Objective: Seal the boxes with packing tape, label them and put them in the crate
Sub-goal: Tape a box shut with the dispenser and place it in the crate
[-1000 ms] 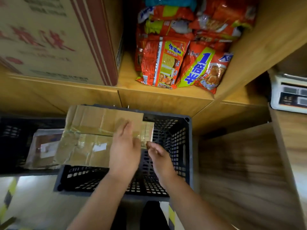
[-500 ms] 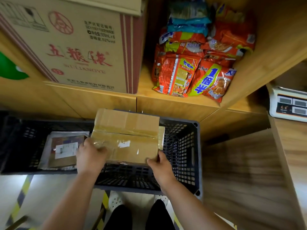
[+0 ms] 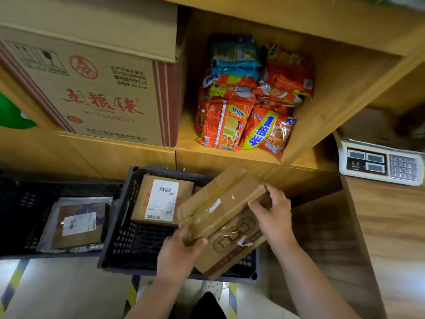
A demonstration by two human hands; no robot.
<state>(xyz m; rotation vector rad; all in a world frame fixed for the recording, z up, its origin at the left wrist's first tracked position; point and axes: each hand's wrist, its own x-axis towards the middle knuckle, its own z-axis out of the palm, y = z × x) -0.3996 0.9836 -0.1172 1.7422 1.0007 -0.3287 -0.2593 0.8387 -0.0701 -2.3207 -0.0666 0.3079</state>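
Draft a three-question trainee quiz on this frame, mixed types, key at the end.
1. True or false: the left hand and right hand both grip the taped box, tilted over the grey crate.
2. Where does the scale sit? A in the grey crate; B on the wooden counter at right; C in the left hand.
3. How many boxes with a barcode label show inside the grey crate?
Key: 1 true; 2 B; 3 one, the labelled box.
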